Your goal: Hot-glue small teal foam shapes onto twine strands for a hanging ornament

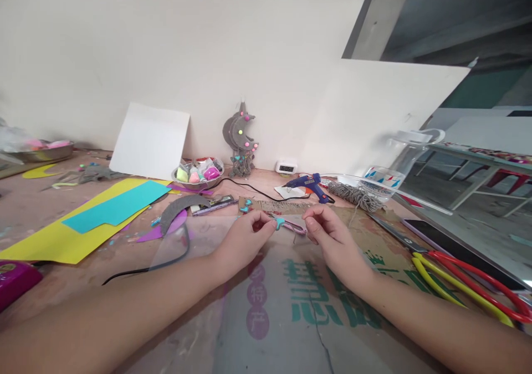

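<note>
Both my hands meet over a sheet of printed cardboard (pixel 291 307) in the middle of the table. My left hand (pixel 245 238) is closed in a pinch on a small teal bead (pixel 280 222) at the end of a thin pink and purple strip (pixel 296 229). My right hand (pixel 328 235) has its fingers curled together at the other end of that strip, pinching it. A narrow brown cardboard strip with teal beads (pixel 274 205) lies just behind the hands.
A blue glue gun (pixel 310 185), grey yarn (pixel 357 195), a bowl of coloured clay (pixel 198 173) and a grey moon ornament (pixel 241 138) stand behind. Yellow and teal foam sheets (pixel 103 213) lie left. Scissors with red and yellow handles (pixel 457 277) lie right.
</note>
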Available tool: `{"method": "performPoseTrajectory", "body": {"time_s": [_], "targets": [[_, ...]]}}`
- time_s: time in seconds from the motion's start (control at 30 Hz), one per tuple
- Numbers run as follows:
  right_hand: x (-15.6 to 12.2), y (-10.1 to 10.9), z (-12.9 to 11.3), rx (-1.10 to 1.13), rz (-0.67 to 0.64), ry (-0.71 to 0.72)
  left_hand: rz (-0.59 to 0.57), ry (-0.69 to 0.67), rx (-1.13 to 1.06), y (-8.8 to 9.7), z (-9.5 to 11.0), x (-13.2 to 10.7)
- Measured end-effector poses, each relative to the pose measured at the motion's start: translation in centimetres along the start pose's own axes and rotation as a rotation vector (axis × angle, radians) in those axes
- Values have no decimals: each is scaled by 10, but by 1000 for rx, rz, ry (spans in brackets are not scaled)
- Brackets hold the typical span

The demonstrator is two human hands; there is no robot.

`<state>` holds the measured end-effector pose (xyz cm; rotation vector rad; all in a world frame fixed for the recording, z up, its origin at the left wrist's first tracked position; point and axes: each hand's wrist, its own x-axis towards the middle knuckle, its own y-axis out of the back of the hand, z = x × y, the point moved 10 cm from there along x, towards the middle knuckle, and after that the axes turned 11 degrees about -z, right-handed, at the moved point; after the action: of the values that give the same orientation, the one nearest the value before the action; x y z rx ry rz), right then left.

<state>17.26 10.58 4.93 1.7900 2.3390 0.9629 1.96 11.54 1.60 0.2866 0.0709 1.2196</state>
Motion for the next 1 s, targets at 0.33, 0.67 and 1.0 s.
{"method": "performPoseTrajectory", "body": {"time_s": [0.33, 0.67, 1.0], "targets": [[3, 19, -36, -358, 26, 119, -28, 24, -25, -3, 0, -1], [3, 19, -35, -230, 25, 102, -6, -13, 17, 0, 4, 0], [-1, -40, 12, 254, -334, -216, -51, -42, 114, -5, 11, -2]]}}
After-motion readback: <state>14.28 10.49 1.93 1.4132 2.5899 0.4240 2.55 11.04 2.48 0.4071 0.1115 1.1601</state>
